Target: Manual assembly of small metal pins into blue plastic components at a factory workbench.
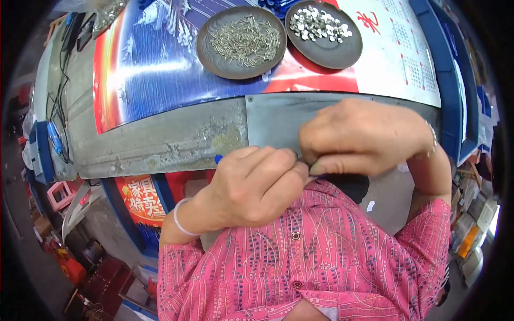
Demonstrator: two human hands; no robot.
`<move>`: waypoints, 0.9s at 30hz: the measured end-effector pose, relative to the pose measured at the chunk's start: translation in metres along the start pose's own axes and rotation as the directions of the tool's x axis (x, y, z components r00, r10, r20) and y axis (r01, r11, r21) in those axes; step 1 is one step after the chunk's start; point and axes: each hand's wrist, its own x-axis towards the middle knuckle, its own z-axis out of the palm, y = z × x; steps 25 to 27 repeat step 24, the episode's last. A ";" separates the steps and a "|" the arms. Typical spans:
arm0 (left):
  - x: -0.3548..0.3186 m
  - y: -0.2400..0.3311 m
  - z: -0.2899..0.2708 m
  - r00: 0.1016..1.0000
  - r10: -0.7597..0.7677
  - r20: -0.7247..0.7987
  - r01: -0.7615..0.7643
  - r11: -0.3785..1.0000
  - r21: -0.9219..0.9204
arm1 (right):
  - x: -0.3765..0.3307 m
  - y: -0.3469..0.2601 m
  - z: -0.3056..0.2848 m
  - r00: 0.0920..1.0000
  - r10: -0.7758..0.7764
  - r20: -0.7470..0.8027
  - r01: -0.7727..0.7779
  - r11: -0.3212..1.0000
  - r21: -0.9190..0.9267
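My left hand (259, 184) is closed, its fingers curled and pressed together, just past the near edge of the workbench in front of my shirt. My right hand (364, 139) meets it there, thumb and fingers pinched at the left fingertips. Something small and dark sits between the two hands, mostly hidden by the fingers. A small blue tip (218, 159) shows beside the left hand; I cannot tell if it belongs to what is held. Beyond the hands, a round brown plate (206, 61) carries many thin metal pins. Next to it, another plate (324, 58) holds small shiny round metal pieces.
A glossy poster sheet (160, 85) covers the far part of the worn grey workbench (134, 152). Blue bins (452, 80) stand along the right side. Black cables (60, 101) and a blue tool (54, 136) lie at the left. A pink stool (60, 196) is lower left.
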 end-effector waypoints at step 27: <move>-0.005 0.003 0.016 0.918 -0.392 -0.058 0.388 0.919 -0.067 | -0.037 -0.004 0.005 0.831 0.180 -0.525 -0.421 0.821 -0.385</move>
